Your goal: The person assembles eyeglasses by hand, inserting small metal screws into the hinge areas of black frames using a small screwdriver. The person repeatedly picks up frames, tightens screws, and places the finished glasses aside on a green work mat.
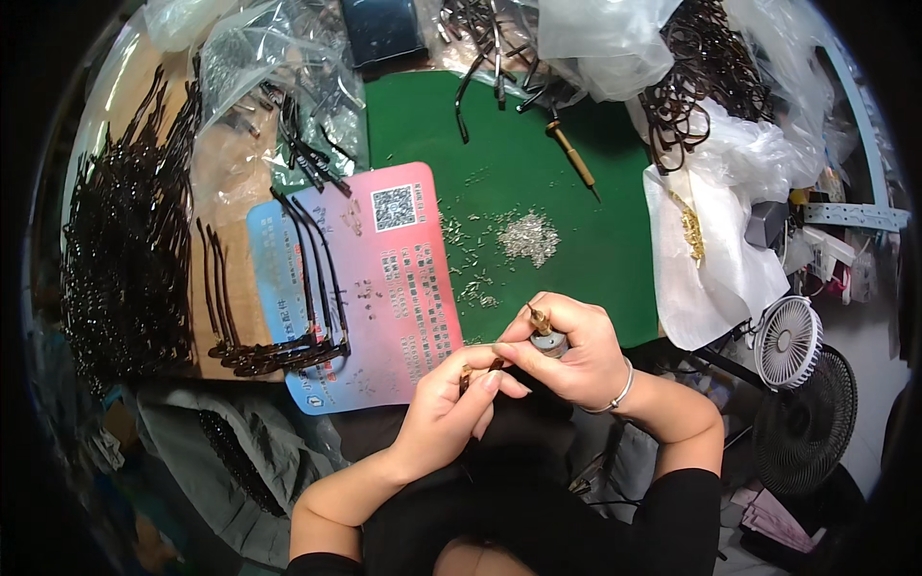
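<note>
Over the near edge of the green mat (pixel 610 259), my two hands meet at the fingertips. My left hand (pixel 444 413) is closed around a small dark brown piece (pixel 496 365), apparently part of an eyeglass frame; most of it is hidden by the fingers. In my right hand (pixel 581 355) sits a small brass-and-grey screwdriver-like tool (pixel 545 331), its thin tip pointing up and away from the other hand. The right thumb and forefinger pinch together by the brown piece; anything between them is too small to make out. Beyond lies a pile of tiny silver screws (pixel 528 240).
Assembled brown eyeglass frames (pixel 279 355) rest on a pink-and-blue card (pixel 375 326). Dark temples (pixel 130 240) are heaped far left. A brass-handled screwdriver (pixel 573 156) lies behind the screws. Bagged frames (pixel 711 67) stand back right; a white fan (pixel 788 343) is at right.
</note>
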### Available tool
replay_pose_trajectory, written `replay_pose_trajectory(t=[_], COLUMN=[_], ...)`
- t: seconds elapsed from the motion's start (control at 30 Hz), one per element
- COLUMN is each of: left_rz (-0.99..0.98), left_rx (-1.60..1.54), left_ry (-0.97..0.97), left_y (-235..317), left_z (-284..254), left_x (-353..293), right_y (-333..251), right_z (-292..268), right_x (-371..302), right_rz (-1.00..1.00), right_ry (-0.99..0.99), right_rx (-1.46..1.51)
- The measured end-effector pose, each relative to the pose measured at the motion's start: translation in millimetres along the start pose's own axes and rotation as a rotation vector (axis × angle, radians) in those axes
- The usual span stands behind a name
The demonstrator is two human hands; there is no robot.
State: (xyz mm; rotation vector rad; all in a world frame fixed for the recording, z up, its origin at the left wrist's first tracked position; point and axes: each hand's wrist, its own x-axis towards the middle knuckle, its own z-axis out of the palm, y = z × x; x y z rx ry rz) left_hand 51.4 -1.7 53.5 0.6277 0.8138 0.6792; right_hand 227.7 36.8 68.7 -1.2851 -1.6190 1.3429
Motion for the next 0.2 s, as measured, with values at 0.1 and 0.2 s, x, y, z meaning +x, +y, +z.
replay_pose_trajectory(t=[0.1, 0.2], left_rz=[0.01, 0.033], left_rx=[0.026, 0.002], left_ry=[0.005, 0.015], left_y=[-5, -11], left_z=[1, 1], left_x=[1, 4], right_y=[6, 12], right_z=[5, 5], right_x=[-6, -12], right_rz=[-0.008, -0.06], right_ry=[0.037, 0.041], right_rx=[0.036, 0.005])
